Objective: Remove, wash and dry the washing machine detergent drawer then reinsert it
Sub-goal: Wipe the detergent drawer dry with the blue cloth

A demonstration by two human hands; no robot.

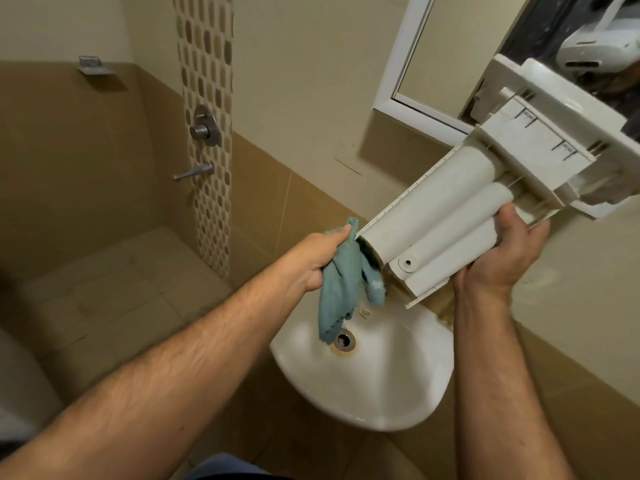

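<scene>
The drawer (460, 209) hangs over the sink (367, 382), its long side slanting up to the right. The right hand (509, 251) grips its side. The left hand (311, 258) pinches the cloth (343, 282) at its low end.

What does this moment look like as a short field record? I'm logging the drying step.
place: bathroom, above the white ceramic sink
left hand: grips the teal cloth against the drawer's end
right hand: holds the white plastic detergent drawer, underside up, tilted
stage: drying, drawer not yet reinserted
</scene>
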